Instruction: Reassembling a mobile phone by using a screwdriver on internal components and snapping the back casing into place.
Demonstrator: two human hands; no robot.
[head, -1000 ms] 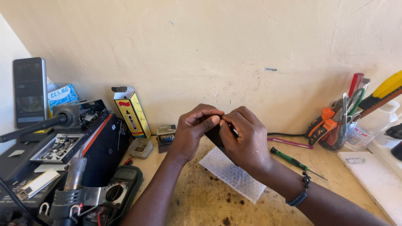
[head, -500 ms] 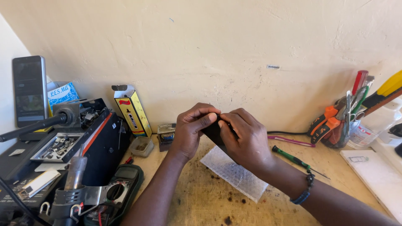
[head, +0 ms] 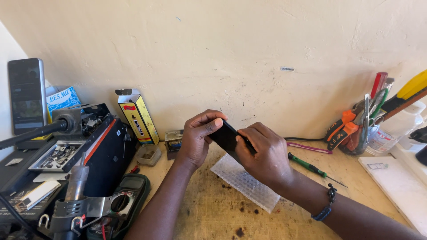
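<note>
Black and flat, a phone (head: 225,135) sits tilted between both hands, up above the tabletop (head: 213,209) and close to the wall (head: 231,49). The left hand (head: 199,137) is curled around its upper end, thumb pressed along the top edge. The right hand (head: 262,153) is closed over its lower end, fingers wrapped on top, so most of the phone is hidden. A dark bracelet (head: 324,208) is on the right wrist.

Right under the hands lies a clear bubbly sheet (head: 247,183). A green screwdriver (head: 313,169) lies just to the right of it. Farther right, a cup (head: 360,138) is full of tools with orange, red and yellow handles. A white board (head: 398,186) lies by the right edge.

To the left, a yellow box (head: 138,116) leans on the wall. A green meter (head: 124,202) lies near the left arm. Beside it is a black machine (head: 95,146) with a small tray of parts (head: 55,155). Another phone (head: 26,95) stands at the far left.
</note>
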